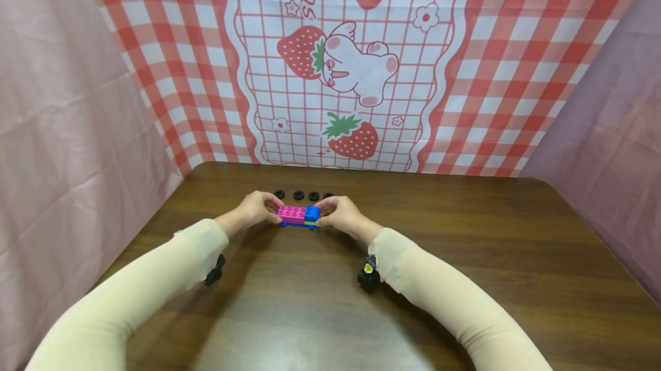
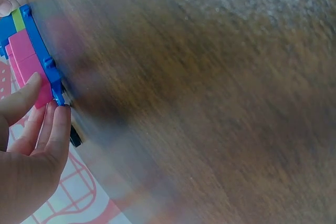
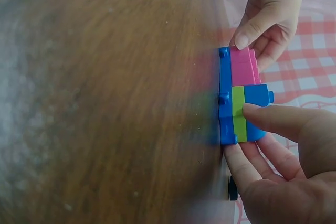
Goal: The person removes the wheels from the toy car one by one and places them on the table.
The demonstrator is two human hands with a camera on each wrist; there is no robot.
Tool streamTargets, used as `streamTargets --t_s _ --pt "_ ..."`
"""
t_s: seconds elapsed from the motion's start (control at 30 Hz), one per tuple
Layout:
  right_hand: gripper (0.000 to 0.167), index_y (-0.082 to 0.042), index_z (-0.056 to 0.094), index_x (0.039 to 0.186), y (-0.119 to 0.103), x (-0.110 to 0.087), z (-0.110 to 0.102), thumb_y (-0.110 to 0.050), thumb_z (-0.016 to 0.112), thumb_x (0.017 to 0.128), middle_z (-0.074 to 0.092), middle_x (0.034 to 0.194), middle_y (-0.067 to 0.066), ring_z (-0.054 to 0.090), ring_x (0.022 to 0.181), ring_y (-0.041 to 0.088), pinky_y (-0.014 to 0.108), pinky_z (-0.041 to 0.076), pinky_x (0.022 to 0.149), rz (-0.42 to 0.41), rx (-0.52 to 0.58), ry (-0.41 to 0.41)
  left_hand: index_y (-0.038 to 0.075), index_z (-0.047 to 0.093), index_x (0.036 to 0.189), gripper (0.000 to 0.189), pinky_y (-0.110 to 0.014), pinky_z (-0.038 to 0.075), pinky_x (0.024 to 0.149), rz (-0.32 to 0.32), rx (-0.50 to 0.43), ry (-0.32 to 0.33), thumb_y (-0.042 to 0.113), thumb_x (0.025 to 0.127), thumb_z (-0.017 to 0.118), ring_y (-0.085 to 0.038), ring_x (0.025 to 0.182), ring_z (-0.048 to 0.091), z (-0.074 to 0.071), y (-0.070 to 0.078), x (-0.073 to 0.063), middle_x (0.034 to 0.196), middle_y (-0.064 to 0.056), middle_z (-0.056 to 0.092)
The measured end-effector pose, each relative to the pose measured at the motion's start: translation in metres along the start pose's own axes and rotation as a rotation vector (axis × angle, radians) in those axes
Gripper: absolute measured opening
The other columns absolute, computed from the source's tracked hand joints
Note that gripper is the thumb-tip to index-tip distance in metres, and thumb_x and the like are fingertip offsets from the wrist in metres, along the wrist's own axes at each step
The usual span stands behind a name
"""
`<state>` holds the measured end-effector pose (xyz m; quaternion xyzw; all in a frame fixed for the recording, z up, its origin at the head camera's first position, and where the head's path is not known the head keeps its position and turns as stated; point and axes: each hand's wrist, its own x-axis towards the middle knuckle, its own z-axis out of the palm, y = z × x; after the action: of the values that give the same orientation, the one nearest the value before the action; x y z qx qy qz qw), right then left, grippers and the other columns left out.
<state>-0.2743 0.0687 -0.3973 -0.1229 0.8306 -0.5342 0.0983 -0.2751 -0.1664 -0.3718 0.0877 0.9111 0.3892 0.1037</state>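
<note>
A toy car built of plastic bricks point(image 1: 292, 214) sits at the far middle of the table, held from both ends. It has a blue base point(image 3: 226, 95) with axle stubs along its side, pink bricks point(image 2: 29, 59) on one part, and a lime green brick point(image 3: 239, 124) under a blue one point(image 3: 256, 95) on the other. My left hand point(image 1: 255, 209) pinches the pink end between thumb and fingers. At the opposite end my right hand point(image 1: 345, 215) grips the blue and green bricks, its thumb on the side and fingers around the end.
Just behind the car, several small black wheels point(image 1: 298, 194) lie in a row on the brown wooden table point(image 1: 465, 256). A strawberry-print checked cloth point(image 1: 330, 73) hangs at the table's back edge, with pink curtains point(image 1: 77, 101) at the sides.
</note>
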Motion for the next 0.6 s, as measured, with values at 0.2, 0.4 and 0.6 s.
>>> streamTargets --t_s 0.2,0.4,0.6 --pt "0.04 0.002 0.068 0.113 0.001 -0.001 -0.001 0.005 0.078 0.074 0.07 0.097 0.014 0.064 0.087 0.016 0.023 0.055 0.075 -0.006 -0.004 -0.002 -0.005 0.064 0.113 0.035 -0.037 0.055 0.092 -0.01 -0.003 -0.006 0.001 0.081 0.076 -0.03 0.104 0.065 0.001 0.0 0.0 0.111 -0.021 0.068" --pt "0.043 0.0 0.067 0.117 0.003 -0.003 -0.007 0.002 0.078 0.076 0.07 0.106 0.015 0.066 0.1 0.022 0.028 0.056 0.085 -0.008 0.027 -0.038 -0.006 0.061 0.12 0.042 -0.037 0.055 0.094 -0.013 -0.011 -0.031 0.0 0.081 0.076 -0.032 0.107 0.064 -0.001 0.003 -0.003 0.115 -0.022 0.066" --pt "0.044 0.005 0.062 0.123 0.0 -0.004 -0.026 0.0 0.075 0.081 0.066 0.12 0.021 0.063 0.111 0.03 0.038 0.052 0.098 -0.042 0.038 -0.065 -0.007 0.061 0.12 0.041 -0.037 0.056 0.093 0.024 -0.005 -0.033 0.002 0.083 0.075 -0.034 0.11 0.063 -0.008 0.008 -0.005 0.119 -0.024 0.065"
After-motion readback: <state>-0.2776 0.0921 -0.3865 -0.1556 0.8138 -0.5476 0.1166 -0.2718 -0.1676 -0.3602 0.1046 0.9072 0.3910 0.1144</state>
